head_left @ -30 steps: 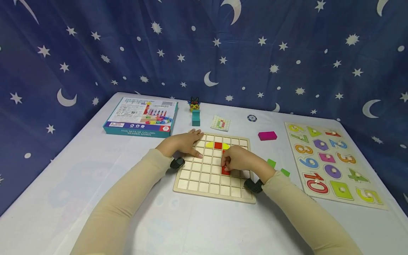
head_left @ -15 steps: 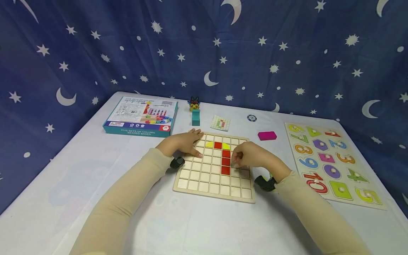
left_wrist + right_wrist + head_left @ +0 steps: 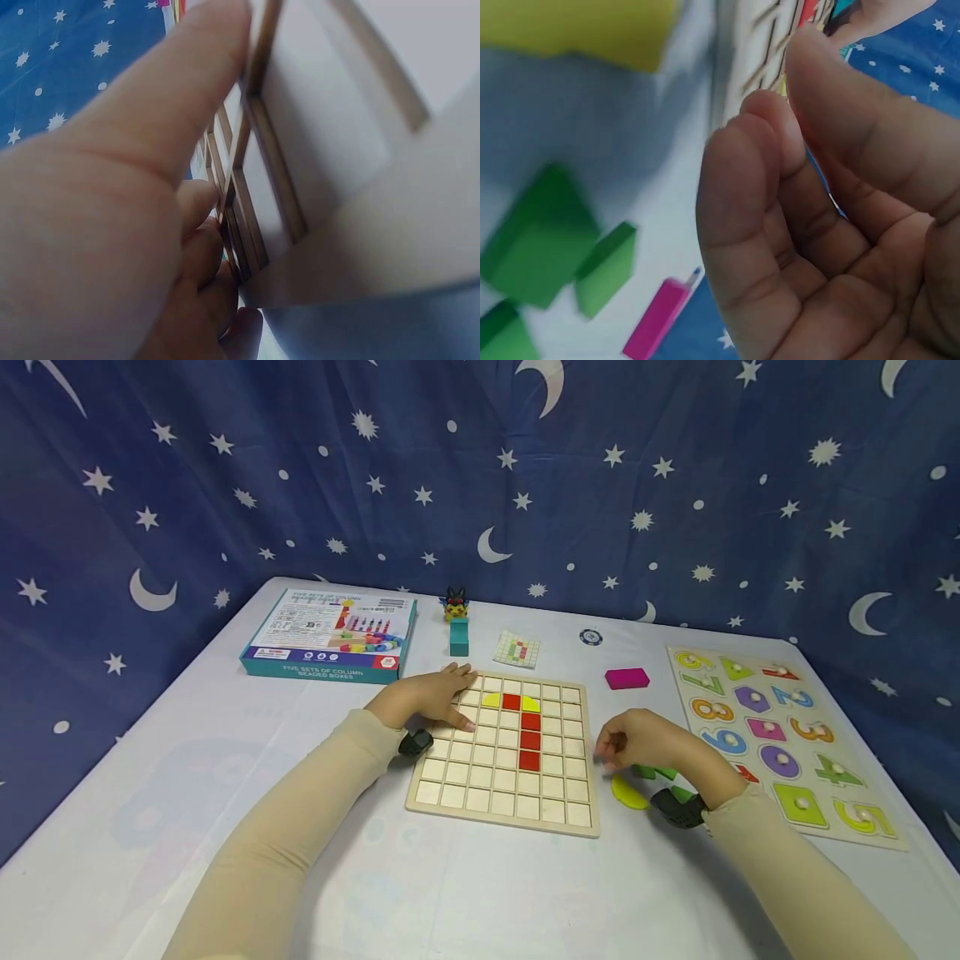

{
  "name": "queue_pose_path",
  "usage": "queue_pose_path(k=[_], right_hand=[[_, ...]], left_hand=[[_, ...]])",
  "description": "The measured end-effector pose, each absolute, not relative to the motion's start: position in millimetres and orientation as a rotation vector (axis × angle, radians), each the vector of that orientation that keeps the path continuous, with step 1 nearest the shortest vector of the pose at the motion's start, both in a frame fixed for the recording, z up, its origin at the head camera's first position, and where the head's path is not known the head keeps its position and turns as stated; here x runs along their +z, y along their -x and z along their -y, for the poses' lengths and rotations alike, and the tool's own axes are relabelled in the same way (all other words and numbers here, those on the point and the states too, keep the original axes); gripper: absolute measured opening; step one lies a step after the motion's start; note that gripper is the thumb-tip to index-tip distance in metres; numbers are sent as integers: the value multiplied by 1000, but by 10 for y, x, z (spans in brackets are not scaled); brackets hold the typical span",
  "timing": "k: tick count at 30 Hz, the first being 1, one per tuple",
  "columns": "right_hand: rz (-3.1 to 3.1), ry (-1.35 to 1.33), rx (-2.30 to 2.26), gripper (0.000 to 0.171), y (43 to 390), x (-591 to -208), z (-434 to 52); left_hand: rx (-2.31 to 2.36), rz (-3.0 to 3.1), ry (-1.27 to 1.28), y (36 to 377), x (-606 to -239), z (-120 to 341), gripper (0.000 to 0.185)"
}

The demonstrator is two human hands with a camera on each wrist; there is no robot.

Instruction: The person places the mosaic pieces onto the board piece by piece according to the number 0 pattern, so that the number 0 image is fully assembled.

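A wooden grid board (image 3: 480, 775) lies on the table. My left hand (image 3: 427, 697) rests spread on its left edge, and the left wrist view shows the thumb (image 3: 150, 112) along the raised slats. Three red square tiles (image 3: 530, 740) form a column in the grid. Above them, another red tile (image 3: 512, 702) sits between two yellow rounded pieces (image 3: 530, 703). My right hand (image 3: 645, 743) hovers just off the board's right edge, its fingers loosely bent and holding nothing. Below it lie a yellow piece (image 3: 628, 793) and several green blocks (image 3: 544, 236), partly hidden by the hand in the head view.
A number puzzle board (image 3: 765, 827) lies at the right. Behind the grid are a small pattern card (image 3: 517, 649), a teal block (image 3: 459, 639), a toy figure (image 3: 455, 604) and a poker chip (image 3: 591, 637). A magenta block (image 3: 627, 678) and a boxed set (image 3: 322, 672) flank them.
My right hand has left the red tile at the column's bottom and moved right, off the board, over the loose pieces. My left hand has stayed on the board.
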State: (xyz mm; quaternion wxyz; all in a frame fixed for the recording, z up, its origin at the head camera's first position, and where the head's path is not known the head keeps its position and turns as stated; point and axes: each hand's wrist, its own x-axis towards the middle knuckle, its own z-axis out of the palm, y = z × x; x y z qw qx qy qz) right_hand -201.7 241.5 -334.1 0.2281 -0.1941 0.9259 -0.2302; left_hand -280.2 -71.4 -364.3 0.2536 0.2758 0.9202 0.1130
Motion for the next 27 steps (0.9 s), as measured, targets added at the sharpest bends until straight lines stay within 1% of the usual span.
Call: queue_pose_path(k=[6,13,22,27], right_hand=[[-2542,474,-641,13,1943,-3406,-2504],[-2568,407,-573,19,1891,-3468,-2478],[-2564,394,-564,21,1849,-3473,-2390],[-2552,410,-611,26,1840,-3489,-2358]], left_hand=[[310,-2505,-748,2801,-3639,717,97],[312,-2509,-744,2800,-3649,715,97],[314,-2509,-743,2795,-3640,717,96],[321,-2506,-738,2792,-3640,716,97]])
